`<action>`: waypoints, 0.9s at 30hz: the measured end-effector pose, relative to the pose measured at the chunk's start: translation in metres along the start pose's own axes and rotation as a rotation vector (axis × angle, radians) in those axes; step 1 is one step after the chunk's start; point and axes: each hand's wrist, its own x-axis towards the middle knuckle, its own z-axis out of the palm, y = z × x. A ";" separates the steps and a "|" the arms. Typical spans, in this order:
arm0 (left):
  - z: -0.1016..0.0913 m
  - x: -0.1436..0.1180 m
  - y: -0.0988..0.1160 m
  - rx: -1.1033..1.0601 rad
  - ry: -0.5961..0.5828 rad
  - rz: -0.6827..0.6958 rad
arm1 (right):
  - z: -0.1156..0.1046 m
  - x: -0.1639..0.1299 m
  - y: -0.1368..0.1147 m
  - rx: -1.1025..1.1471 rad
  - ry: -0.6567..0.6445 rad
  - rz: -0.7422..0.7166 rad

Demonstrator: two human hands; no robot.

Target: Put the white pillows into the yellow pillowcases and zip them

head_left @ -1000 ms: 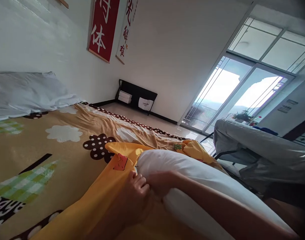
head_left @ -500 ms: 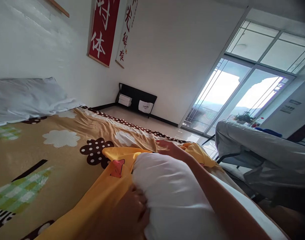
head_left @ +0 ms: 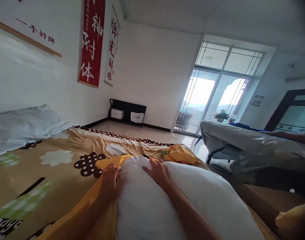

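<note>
A plump white pillow [head_left: 145, 203] lies before me on the bed, partly against a yellow cloth cover [head_left: 106, 213] with printed shapes. My left hand [head_left: 112, 176] is at the pillow's left side, its fingers curled over the edge of the yellow cover. My right hand [head_left: 157, 171] rests on top of the pillow near its far end, thumb and fingers apart. More white stuffing or cloth spreads to the right of my right forearm. A bunched part of the yellow cover [head_left: 179, 154] lies beyond my right hand.
The bed has a brown patterned sheet [head_left: 55, 180] and a grey-white pillow [head_left: 25, 123] at left. On the right stand a chair [head_left: 223, 151] and a plastic-covered table [head_left: 244, 136] with a plant [head_left: 221, 115]. Someone's arm [head_left: 289, 136] shows at the far right.
My left hand has moved forward along the pillow's left side. My right hand has come back from beyond the pillow onto its top. The view has tilted up and levelled.
</note>
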 end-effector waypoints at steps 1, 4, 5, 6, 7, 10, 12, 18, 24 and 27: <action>-0.001 0.013 0.002 0.052 -0.022 -0.041 | -0.003 -0.007 -0.004 -0.012 0.048 -0.014; -0.011 0.056 0.018 0.223 -0.215 -0.069 | -0.007 -0.024 -0.013 -0.039 0.184 -0.079; -0.014 0.069 0.024 0.258 -0.276 -0.050 | -0.007 -0.028 -0.015 -0.043 0.224 -0.096; -0.018 0.080 0.031 0.279 -0.325 -0.027 | -0.007 -0.032 -0.016 -0.047 0.267 -0.110; -0.020 0.089 0.036 0.285 -0.364 -0.009 | -0.007 -0.035 -0.017 -0.050 0.316 -0.126; -0.024 0.104 0.044 0.269 -0.458 0.002 | -0.009 -0.044 -0.016 -0.040 0.424 -0.159; -0.024 0.106 0.041 0.267 -0.526 -0.020 | -0.011 -0.049 -0.016 -0.022 0.450 -0.164; -0.027 0.101 0.032 0.317 -0.583 -0.068 | -0.015 -0.057 -0.021 0.042 0.407 -0.161; -0.027 0.094 0.033 0.399 -0.607 -0.038 | -0.018 -0.059 -0.020 0.187 0.381 -0.240; -0.024 0.091 0.035 0.441 -0.556 -0.062 | -0.020 -0.060 -0.021 0.190 0.332 -0.255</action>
